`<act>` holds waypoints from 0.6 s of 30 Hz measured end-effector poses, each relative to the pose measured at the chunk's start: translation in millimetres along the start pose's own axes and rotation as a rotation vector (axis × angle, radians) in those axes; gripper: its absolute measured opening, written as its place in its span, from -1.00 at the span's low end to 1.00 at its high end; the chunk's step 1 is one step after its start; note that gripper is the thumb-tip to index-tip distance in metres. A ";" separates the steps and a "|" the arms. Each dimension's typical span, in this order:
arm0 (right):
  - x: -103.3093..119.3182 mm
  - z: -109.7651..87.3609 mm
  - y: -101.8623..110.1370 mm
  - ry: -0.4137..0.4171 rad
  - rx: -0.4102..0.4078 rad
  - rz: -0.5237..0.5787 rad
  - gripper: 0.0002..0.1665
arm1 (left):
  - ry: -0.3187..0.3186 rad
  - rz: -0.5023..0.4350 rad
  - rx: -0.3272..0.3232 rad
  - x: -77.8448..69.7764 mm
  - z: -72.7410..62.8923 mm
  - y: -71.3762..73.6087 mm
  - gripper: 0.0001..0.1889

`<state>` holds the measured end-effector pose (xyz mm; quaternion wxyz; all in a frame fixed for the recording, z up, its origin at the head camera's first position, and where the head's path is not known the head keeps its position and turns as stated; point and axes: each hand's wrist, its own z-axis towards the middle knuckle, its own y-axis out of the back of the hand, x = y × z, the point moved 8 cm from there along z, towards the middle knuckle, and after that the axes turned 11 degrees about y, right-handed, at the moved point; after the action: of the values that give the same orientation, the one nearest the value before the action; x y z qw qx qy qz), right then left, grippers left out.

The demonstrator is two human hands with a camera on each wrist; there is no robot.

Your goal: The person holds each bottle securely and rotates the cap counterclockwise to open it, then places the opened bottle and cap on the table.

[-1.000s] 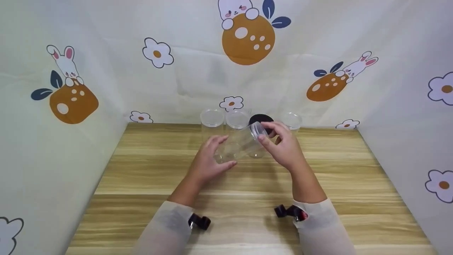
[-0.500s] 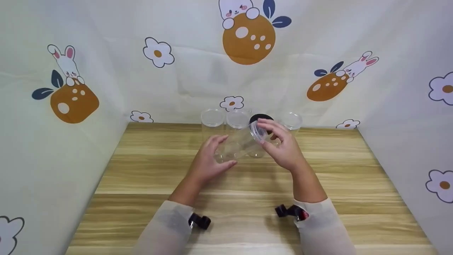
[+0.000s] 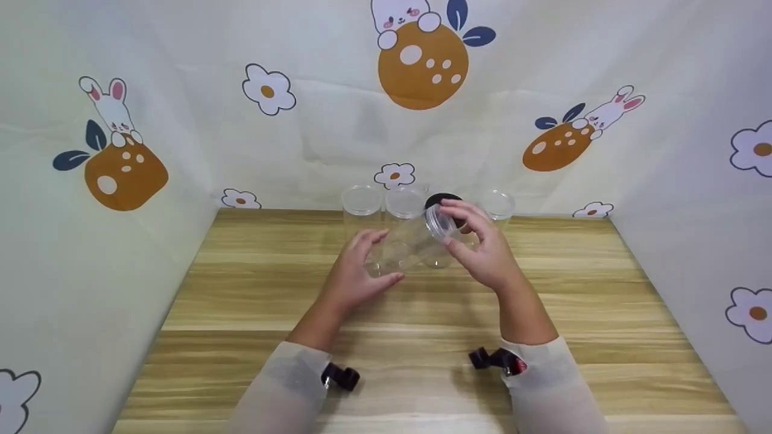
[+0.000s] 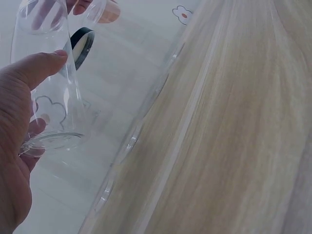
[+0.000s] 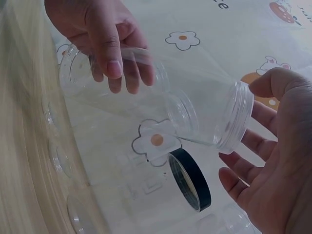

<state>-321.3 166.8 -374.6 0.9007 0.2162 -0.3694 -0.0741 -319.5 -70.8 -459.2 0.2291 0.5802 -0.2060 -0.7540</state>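
Note:
A clear, see-through plastic jar (image 3: 405,244) is held tilted above the table, its ringed mouth end (image 3: 439,223) up to the right. My left hand (image 3: 356,271) grips the lower part, thumb on one side and fingers on the other; the left wrist view shows the left thumb (image 4: 46,66) lying along the wall. At the ringed end my right hand (image 3: 485,250) holds the rim between thumb and fingers, as the right wrist view shows at the screw rings (image 5: 236,117). Just behind that end is a black lid (image 3: 435,199) on a standing jar, partly hidden by my right hand.
More clear jars stand in a row along the back: one at the left (image 3: 362,202), one beside it (image 3: 405,202), and one at the right (image 3: 500,206). The wood-grain table (image 3: 271,289) meets cloth walls (image 3: 332,120) printed with oranges, rabbits and flowers.
My right fingers have shifted round the jar's mouth end, the thumb lower and the fingers higher over the rim. The left hand has stayed in place around the lower part.

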 end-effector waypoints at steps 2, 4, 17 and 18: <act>-1.6 -0.1 1.5 -0.020 -0.017 -0.021 -0.47 | 0.004 0.004 0.000 0.4 0.0 -0.4 -0.03; -4.3 -0.3 2.8 -0.053 -0.034 -0.050 -0.46 | 0.006 0.010 0.001 1.0 0.1 -0.8 -0.04; -14.7 -1.3 0.0 -0.179 -0.001 -0.151 -0.31 | -0.053 -0.012 0.005 -1.5 0.0 -2.5 -0.05; -14.2 -1.3 -0.5 -0.179 0.001 -0.140 -0.33 | -0.051 -0.008 0.005 -1.6 0.0 -2.5 -0.05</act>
<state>-330.5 170.9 -384.6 0.8567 0.2345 -0.4323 -0.1559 -319.4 -67.8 -459.4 0.2193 0.5623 -0.2110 -0.7689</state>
